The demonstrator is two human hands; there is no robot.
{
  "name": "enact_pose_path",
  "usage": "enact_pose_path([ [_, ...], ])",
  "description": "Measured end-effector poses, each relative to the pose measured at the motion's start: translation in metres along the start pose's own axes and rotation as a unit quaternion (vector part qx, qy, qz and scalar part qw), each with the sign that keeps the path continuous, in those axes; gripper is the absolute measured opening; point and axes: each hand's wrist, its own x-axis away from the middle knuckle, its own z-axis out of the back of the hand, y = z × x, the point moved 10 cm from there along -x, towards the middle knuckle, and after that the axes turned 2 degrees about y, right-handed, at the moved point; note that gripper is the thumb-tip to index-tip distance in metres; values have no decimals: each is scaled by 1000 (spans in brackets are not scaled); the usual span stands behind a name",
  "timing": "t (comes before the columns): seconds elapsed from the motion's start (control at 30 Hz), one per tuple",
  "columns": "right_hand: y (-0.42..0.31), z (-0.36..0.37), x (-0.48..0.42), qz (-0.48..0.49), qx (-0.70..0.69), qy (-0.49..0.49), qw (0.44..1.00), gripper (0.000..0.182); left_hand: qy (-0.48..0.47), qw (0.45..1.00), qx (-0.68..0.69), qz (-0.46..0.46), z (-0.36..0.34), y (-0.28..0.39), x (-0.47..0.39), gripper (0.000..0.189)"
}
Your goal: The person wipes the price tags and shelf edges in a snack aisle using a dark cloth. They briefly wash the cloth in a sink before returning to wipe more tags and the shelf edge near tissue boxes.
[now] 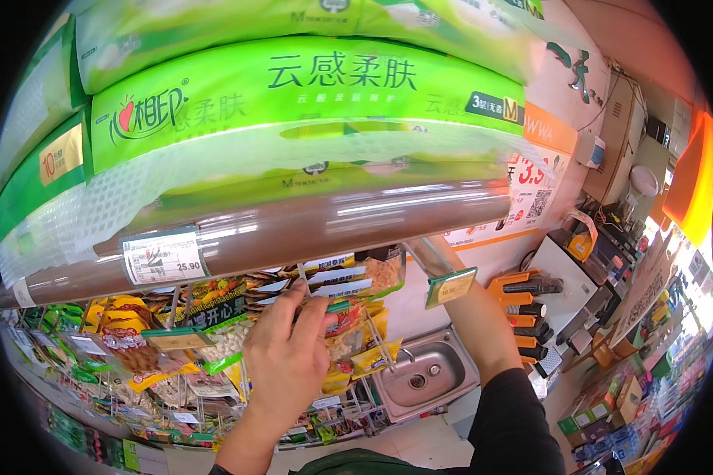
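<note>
My left hand (288, 350) is raised among hanging snack packets, its fingertips at a metal display hook (304, 279) and beside a small green-edged tag holder (337, 307). Whether its fingers grip the hook or a packet cannot be told. Dark packets with white upper edges (338, 276) hang just behind the fingers. My right forearm reaches up past another hook with a green-framed price tag (451, 288); the wrist (434, 255) goes behind the shelf edge, and the fingers are hidden. A packet with pale shreds (386, 270) hangs to the left of that wrist.
Green tissue packs (309, 89) lie on the shelf above, behind a brown shelf edge (356, 219). More snack bags (125, 332) hang at left. Below right is a steel sink (425, 380), with an orange cup holder (511, 297) on its right. Stacked goods (618, 404) stand at far right.
</note>
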Motion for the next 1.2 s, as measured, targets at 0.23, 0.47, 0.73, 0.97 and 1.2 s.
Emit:
enact_pose_path([
  [0.23,18,4,52,-155,-49,-90,983,34,-10,1000,-10,-13,0,1,0,22],
  [0.47,17,39,103,-225,-70,-36,971,30,-8,1000,0,7,-8,2,4,22],
  [0.73,68,18,-30,-43,-27,-57,997,27,3,1000,-25,18,1,-17,19,18],
  [0.97,49,81,-70,-17,11,142,990,20,40,995,-11,-96,-4,27,-1,17],
  [1.2,29,51,19,-71,99,-10,993,25,41,991,-42,-118,8,33,-1,17],
])
